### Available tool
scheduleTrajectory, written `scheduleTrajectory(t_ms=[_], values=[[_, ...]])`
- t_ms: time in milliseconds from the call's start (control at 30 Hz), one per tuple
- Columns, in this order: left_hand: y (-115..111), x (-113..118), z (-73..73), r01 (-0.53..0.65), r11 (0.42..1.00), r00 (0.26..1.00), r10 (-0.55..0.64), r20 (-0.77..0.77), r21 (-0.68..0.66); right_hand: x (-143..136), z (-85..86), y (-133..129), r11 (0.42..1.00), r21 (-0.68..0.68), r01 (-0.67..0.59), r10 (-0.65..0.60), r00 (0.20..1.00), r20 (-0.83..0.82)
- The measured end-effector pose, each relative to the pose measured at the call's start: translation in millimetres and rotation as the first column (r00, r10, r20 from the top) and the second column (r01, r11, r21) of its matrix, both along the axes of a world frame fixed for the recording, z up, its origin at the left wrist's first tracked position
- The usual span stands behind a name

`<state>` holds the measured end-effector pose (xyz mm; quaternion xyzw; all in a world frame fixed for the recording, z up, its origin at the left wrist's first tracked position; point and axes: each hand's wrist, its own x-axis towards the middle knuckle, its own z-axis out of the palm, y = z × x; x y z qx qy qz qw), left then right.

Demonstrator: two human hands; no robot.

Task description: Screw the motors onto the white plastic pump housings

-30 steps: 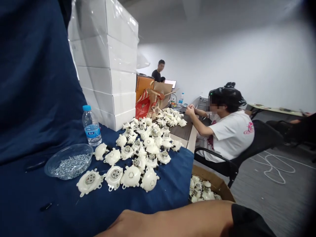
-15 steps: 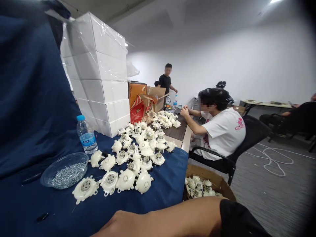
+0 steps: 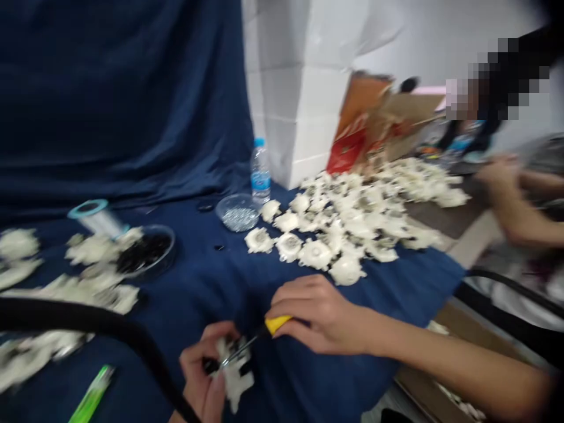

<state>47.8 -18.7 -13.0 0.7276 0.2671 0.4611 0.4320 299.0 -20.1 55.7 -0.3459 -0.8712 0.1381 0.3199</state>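
Note:
In my left hand (image 3: 200, 373), low in the middle of the view, is a cream plastic housing (image 3: 238, 382) with some dark parts on it. The fingers are closed around its left side. My right hand (image 3: 315, 311) grips a screwdriver (image 3: 277, 324) by its yellow and dark handle. Its thin metal shaft slants down to the left, and the tip meets the housing beside my left fingers. Blur hides whether a screw sits under the tip. Beyond my right hand lies a heap of similar cream housings (image 3: 346, 214) on the blue cloth (image 3: 202, 270).
A bowl of silvery screws (image 3: 240, 216) stands by a water bottle (image 3: 261, 176). At left are more housings (image 3: 92, 294), a bowl of black parts (image 3: 150, 249) and a green tube-like item (image 3: 92, 393). A black curved bar (image 3: 118, 335) crosses the lower left. A co-worker's hands (image 3: 502, 176) are at right.
The view has swung left and down from the room onto the blue cloth. Both my hands now show, with the housing and screwdriver; before, only one arm showed at the bottom.

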Motion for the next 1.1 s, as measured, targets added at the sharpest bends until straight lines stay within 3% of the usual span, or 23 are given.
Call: scheduleTrajectory(t_ms=[100, 267, 500, 700, 867, 1100], values=[[3.4, -5.7, -7.7, 0.043, 0.999, 0.998, -0.043, -0.041, 0.001, -3.6, -1.2, 5.2, 0.997, -0.079, 0.011, -0.012, 1.000, -0.008], [8.1, -5.3, -5.5, 0.187, 0.982, 0.982, -0.187, -0.030, 0.006, -3.1, 6.8, -0.2, 0.975, -0.217, 0.043, -0.027, 0.997, 0.076], [8.1, -2.5, -12.9, 0.193, 0.981, 0.979, -0.191, 0.069, -0.016, -3.7, 1.5, -3.2, 0.997, -0.063, 0.038, -0.030, 0.992, 0.126], [6.9, -8.0, -5.5, 0.171, 0.983, 0.985, -0.169, 0.021, -0.070, -0.4, 5.2, -4.4, 0.986, -0.157, 0.050, -0.022, 0.984, 0.177], [-4.7, -16.0, 1.3, 0.023, 0.974, 0.999, -0.028, -0.023, -0.224, 8.5, 3.0, -8.1, 0.986, -0.159, 0.046, -0.025, 0.991, 0.132], [-19.7, -5.3, 7.5, -0.217, 0.884, 0.973, 0.231, -0.017, -0.413, 7.0, -7.3, -13.2, 0.983, 0.181, 0.040, -0.073, 0.980, 0.184]])
